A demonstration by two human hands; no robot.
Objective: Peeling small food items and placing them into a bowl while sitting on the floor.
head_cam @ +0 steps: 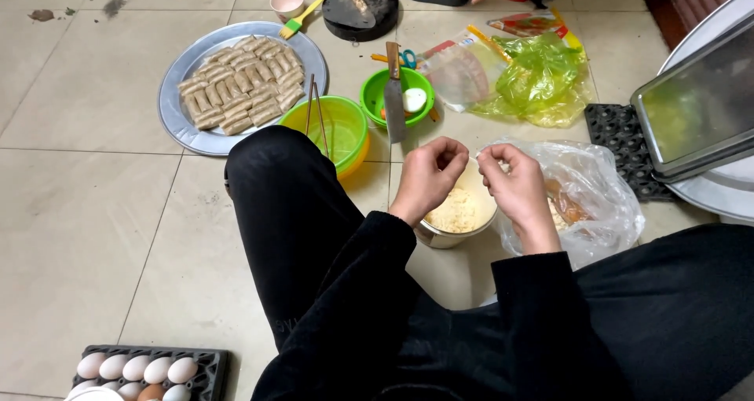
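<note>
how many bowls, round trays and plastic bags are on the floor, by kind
Green bowls: 2
Pale bowl of crumbs under the hands: 1
Round tray of rolls: 1
Clear plastic bags: 2
Green plastic bag: 1
Total: 7

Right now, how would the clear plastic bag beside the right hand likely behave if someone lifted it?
The clear plastic bag looks thin and crumpled, so it would probably flop and sag. It seems only partly filled, so likely light. Its open mouth by the right hand might spill contents.
</note>
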